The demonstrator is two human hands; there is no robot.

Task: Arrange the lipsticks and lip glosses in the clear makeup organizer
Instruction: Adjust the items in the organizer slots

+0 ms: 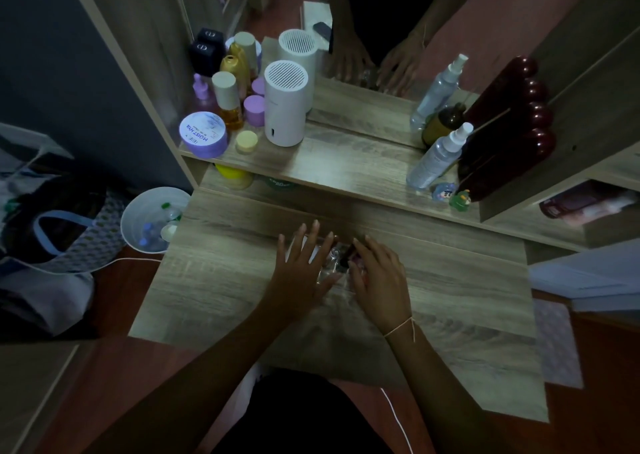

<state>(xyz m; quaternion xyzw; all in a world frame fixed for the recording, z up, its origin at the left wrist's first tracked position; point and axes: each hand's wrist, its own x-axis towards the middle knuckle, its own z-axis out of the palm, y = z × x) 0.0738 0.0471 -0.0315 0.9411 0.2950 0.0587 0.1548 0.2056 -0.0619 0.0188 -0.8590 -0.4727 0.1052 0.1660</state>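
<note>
The clear makeup organizer [333, 269] sits on the wooden vanity top [450, 280], mostly covered by both hands. My left hand [300, 263] lies flat over its left side with fingers spread. My right hand [375, 273] curls over its right side, fingertips pinching a dark lipstick tube [347, 256] that stands tilted in the organizer. The dim light hides other tubes inside it.
On the raised shelf stand a white cylindrical device [285, 103], a purple jar [203, 135], gold and lilac bottles [231, 83], spray bottles [438, 157] and a dark red object [509, 135]. A mirror stands behind. A white bin [152, 219] sits left of the vanity.
</note>
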